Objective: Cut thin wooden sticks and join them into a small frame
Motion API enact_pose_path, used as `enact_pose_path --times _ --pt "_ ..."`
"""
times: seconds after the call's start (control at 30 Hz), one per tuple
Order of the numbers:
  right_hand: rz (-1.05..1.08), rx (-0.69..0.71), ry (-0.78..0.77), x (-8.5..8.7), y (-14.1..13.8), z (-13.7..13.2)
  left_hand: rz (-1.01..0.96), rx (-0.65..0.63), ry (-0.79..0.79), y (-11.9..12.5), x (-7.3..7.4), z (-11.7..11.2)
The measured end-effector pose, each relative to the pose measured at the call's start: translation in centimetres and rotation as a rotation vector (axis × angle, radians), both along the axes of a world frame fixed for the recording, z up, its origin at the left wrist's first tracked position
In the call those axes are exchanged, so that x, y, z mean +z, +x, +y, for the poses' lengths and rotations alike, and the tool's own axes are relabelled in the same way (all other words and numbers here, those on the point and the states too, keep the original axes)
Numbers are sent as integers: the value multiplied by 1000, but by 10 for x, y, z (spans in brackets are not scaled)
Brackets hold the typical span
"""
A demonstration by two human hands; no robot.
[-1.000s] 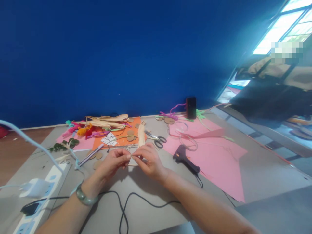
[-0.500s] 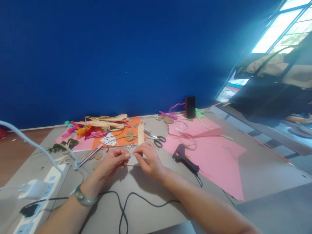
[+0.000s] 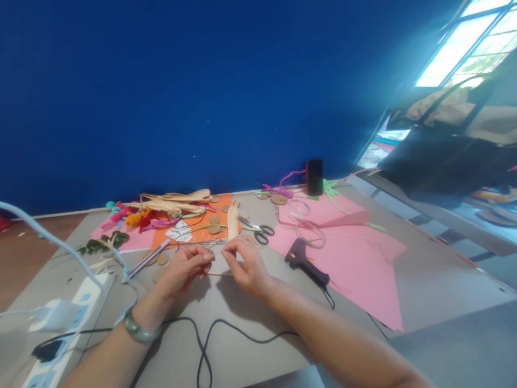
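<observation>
My left hand [image 3: 183, 269] and my right hand [image 3: 247, 264] meet over the grey mat [image 3: 226, 318], fingertips pinched together on a thin pale strip [image 3: 220, 274] that runs between them. What exactly the fingertips grip is small and partly hidden. A green bangle [image 3: 135, 328] sits on my left wrist. A long pale husk strip [image 3: 232, 222] lies just beyond the hands. Black scissors [image 3: 258, 230] and a black glue gun [image 3: 307, 264] lie to the right of my right hand.
An orange sheet [image 3: 202, 226] holds cardboard discs and husk pieces. Pink paper [image 3: 351, 253] covers the right side. A white power strip [image 3: 60, 328] with a charger sits at the left; a black cord [image 3: 210, 339] loops in front. A dark phone [image 3: 314, 177] stands by the blue wall.
Both hands stay together; my right fingers have shifted slightly up along the strip. The view has drifted a little.
</observation>
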State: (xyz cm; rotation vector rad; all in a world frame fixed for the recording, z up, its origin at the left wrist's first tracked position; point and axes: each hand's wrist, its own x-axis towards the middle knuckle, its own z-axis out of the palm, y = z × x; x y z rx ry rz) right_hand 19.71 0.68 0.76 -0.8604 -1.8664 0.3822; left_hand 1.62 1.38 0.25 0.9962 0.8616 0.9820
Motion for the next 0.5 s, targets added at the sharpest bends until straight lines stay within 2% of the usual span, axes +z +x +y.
enact_pose_path --times 0.5 --pt "-40 -27 -10 -2 0 0 26 89 26 0 1 -1"
